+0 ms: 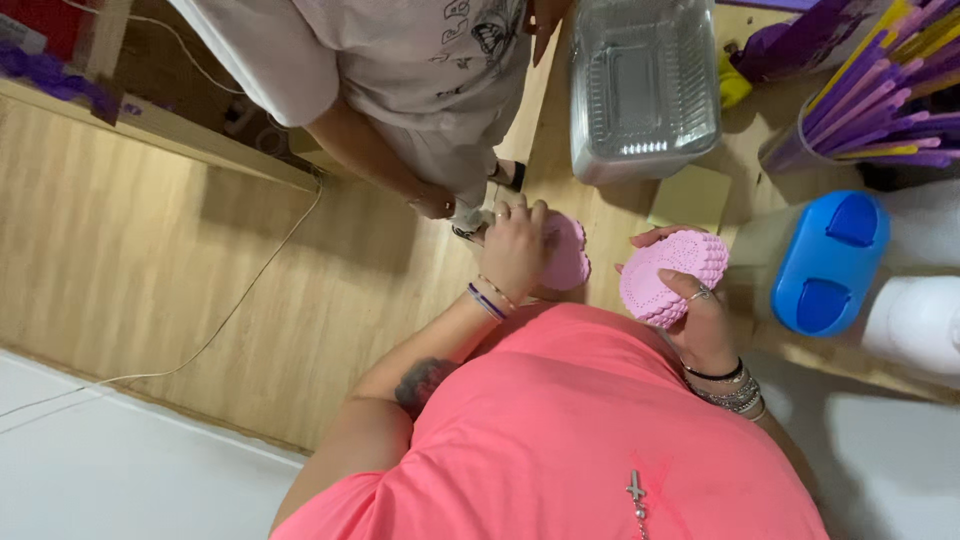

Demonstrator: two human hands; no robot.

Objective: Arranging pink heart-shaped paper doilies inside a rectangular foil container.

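1. Head view, surface and room: a light wooden counter (610, 215) runs along the upper right, with wood-look flooring (150, 240) below it on the left and a white floor strip (120, 470) at the bottom. A thin white cable (240, 300) trails across the floor.
2. The wearer, in a coral-pink shirt (590, 430), has the left hand (515, 250) wrapped over a pink heart-shaped piece (568, 255), fingers curled against it at the counter's edge.
3. The right hand (700, 320) is clamped on a stack of pink heart-shaped scalloped pieces (670, 275), thumb across the front, held just above the counter; they may be paper doilies, though the view is too soft to be sure.
4. Around them: a clear plastic lidded container (645, 85) sits further up the counter, a pale yellow note pad (690, 197) lies just beside the stack, and a blue-lidded jar (825, 260) stands to the right, near a white bottle (915, 320).
5. A tub of purple and yellow sticks (870, 110) occupies the upper right corner.
6. Another person in a grey printed shirt (420, 60) stands across the counter, their hand (435, 203) hanging close to the wearer's left hand, crowding that side.
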